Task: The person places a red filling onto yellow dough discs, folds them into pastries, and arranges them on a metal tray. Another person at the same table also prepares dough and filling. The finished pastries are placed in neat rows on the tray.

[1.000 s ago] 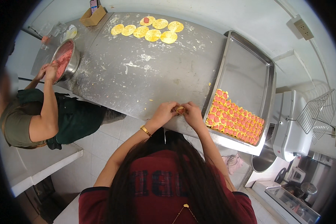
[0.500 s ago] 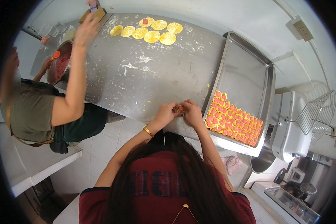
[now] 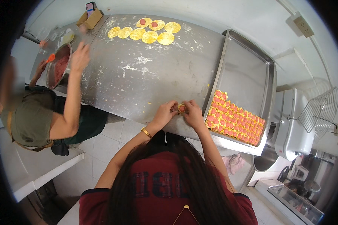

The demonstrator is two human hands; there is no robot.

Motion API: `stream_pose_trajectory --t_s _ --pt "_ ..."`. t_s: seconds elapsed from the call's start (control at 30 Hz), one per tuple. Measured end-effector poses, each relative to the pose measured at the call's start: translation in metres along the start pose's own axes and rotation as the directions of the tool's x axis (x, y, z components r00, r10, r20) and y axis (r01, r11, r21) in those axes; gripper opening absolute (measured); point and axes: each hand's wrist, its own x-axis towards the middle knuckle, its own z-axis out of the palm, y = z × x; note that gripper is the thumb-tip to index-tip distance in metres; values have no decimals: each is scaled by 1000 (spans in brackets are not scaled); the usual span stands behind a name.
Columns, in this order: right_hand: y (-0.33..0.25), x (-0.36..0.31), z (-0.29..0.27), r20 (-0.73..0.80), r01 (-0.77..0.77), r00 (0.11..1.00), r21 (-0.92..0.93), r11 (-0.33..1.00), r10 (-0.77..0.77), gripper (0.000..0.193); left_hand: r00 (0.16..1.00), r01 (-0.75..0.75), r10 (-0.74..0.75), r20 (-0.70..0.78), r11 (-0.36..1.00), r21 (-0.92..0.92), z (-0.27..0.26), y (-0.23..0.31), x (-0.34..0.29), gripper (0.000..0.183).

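Note:
At the table's near edge, my left hand [image 3: 168, 113] and my right hand [image 3: 193, 114] pinch a small open-topped dumpling [image 3: 181, 108] between them. Its pink filling shows inside a yellow wrapper. To the right, rows of similar dumplings [image 3: 234, 122] fill the near part of a metal tray [image 3: 217, 71]. Several round yellow wrappers [image 3: 138, 34] lie flat at the far side of the table. Two in the back row carry a lump of pink filling [image 3: 154, 24]. My fingers partly hide the dumpling's sides.
A co-worker's raised hand [image 3: 80, 57] is at the left, by a metal bowl [image 3: 68, 71] of pink filling with an orange spoon [image 3: 51, 57]. A cardboard box [image 3: 89, 19] with a phone stands behind. White equipment [image 3: 289, 123] stands right of the tray.
A second wrapper in the back row now bears pink filling. The co-worker's raised arm has come down nearer the bowl. My hands stay in place around the dumpling, whose top shows more.

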Motion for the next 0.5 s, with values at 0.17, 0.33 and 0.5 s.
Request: stream_pose_trajectory --t_s 0.17,0.33,0.5 --pt "1 1 6 -9 11 1000 24 1000 -11 34 1000 -22 22 4 998 54 0 1 2 21" --pt "-2 2 4 24 25 999 58 998 -27 31 994 -100 103 -20 988 122 0 1 0 22" --pt "-9 5 2 80 99 992 18 995 -100 26 999 46 -46 1 998 -31 -1 1 -1 23"
